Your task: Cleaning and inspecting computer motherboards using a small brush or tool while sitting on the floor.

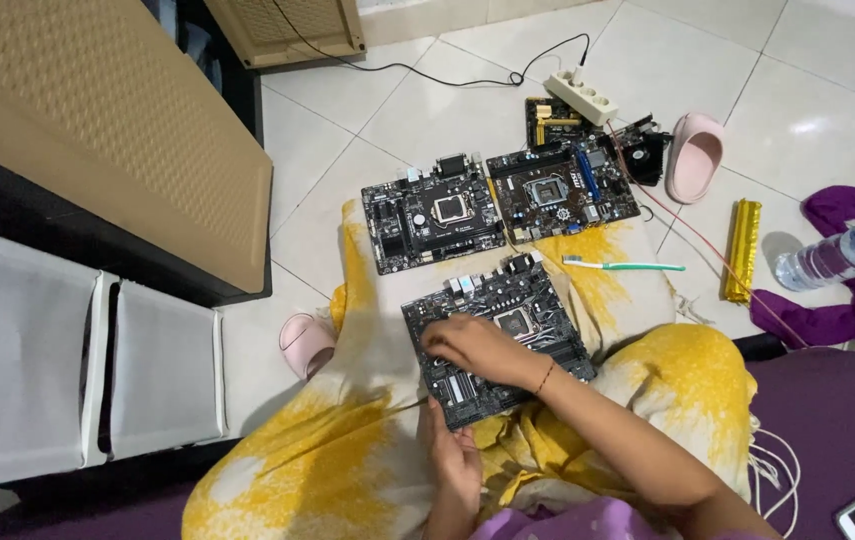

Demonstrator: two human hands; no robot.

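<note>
Right now the right hand (pixel 469 347) reaches across from the right, forearm angled down and to the left, wrist bent, a thin bracelet on it. Its fingers are curled and pressed down onto the near motherboard (pixel 497 335), over the left half of the board, just left of the square processor socket. Whether the fingertips pinch anything small cannot be told; they are tucked under the knuckles.

The left hand (pixel 452 452) comes up from below, palm toward the board, fingers closed on the board's lower edge, steadying it. So the two hands are apart, one on top, one at the near rim, with the board between them.

That board lies tilted on the lap, on a yellow and white cloth (pixel 347 440). Beyond it, on the same cloth's far edge and the tiled floor, two more motherboards (pixel 432 212) sit side by side. A toothbrush (pixel 622 265) lies just right of the held board's far corner. A power strip (pixel 580 95), pink slipper (pixel 694 155) and water bottle (pixel 837 255) lie farther off.
</note>
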